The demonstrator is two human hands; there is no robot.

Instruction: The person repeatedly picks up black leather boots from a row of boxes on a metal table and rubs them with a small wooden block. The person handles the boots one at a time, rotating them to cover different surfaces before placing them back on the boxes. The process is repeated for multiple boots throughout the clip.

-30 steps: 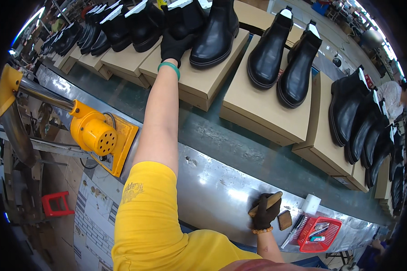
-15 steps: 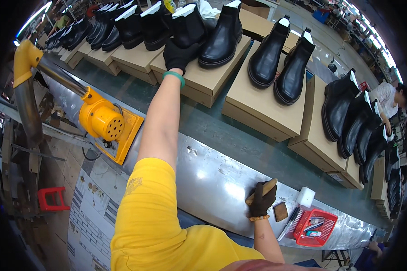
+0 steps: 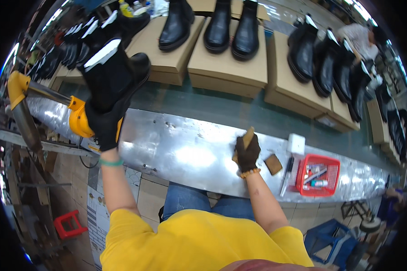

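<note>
A black ankle boot [image 3: 107, 77] with white paper in its top hangs over the left part of the metal bench [image 3: 192, 158]. My left hand [image 3: 105, 126], in a black glove, is closed around its heel end, and the toe points away to the right. Over the bench, my right hand [image 3: 248, 156], in a dark brown glove, grips a tan block [image 3: 248, 137] whose end sticks out above the fingers; its kind is unclear. Beside that hand lies a brown square pad [image 3: 273, 164].
A yellow machine with a metal pipe [image 3: 49, 94] stands behind my left hand. Boots sit on cardboard boxes [image 3: 228, 74] across the conveyor. Right of the pad are a white block [image 3: 296, 143], a brush [image 3: 287, 174] and a red basket [image 3: 319, 175] of small items.
My left hand has lifted the boot off its box and drawn it back toward me over the bench's left side. The right hand still grips the tan block. The view has shifted.
</note>
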